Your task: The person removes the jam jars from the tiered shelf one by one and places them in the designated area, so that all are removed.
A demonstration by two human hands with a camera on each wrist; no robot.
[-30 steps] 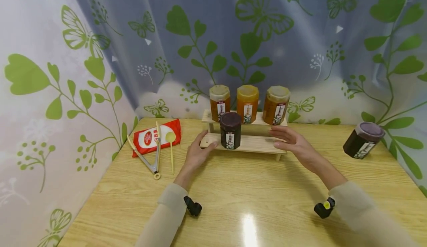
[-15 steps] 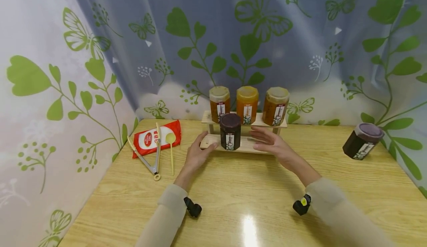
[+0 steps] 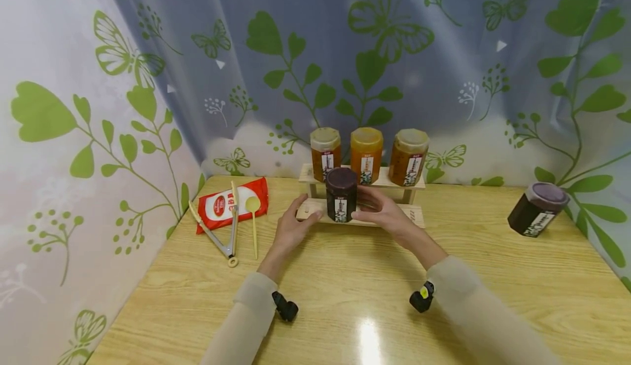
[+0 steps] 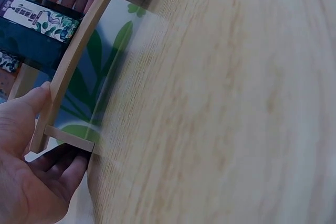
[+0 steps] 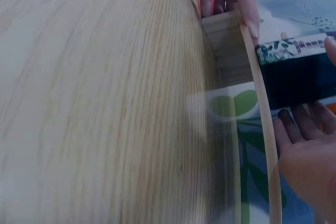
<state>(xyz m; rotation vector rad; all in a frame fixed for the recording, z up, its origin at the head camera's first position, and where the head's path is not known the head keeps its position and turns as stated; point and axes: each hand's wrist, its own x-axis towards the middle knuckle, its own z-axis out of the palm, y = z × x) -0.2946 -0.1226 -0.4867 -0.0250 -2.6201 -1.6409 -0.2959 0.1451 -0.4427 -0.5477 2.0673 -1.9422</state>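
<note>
A tall dark jam jar (image 3: 340, 203) with a white label stands toward the left on the lower shelf of a small two-step wooden rack (image 3: 414, 214). With thumb on top and fingers tucked around the end by the leg, my left hand (image 3: 291, 227) grips the lower shelf's left end. My right hand (image 3: 386, 217) is at the jar's right side, thumb at the front edge and fingers reaching behind it. In the right wrist view the right fingers (image 5: 302, 124) meet the jar's side. Along the upper shelf stand a pale-lidded amber jar (image 3: 325, 154), a yellow-orange jar (image 3: 366, 157) and another amber jar (image 3: 409, 157).
Another dark jar (image 3: 537, 209) stands on the wooden table (image 3: 345, 299) at the far right. At the left lie a red and white packet (image 3: 217, 209), a pair of tongs (image 3: 229, 239) and a yellow spoon (image 3: 253, 217). A patterned curtain (image 3: 305, 36) hangs close behind the rack.
My right hand has moved left along the lower shelf, from the rack's right end to the dark jam jar. My left hand, the rack and the jars have stayed put.
</note>
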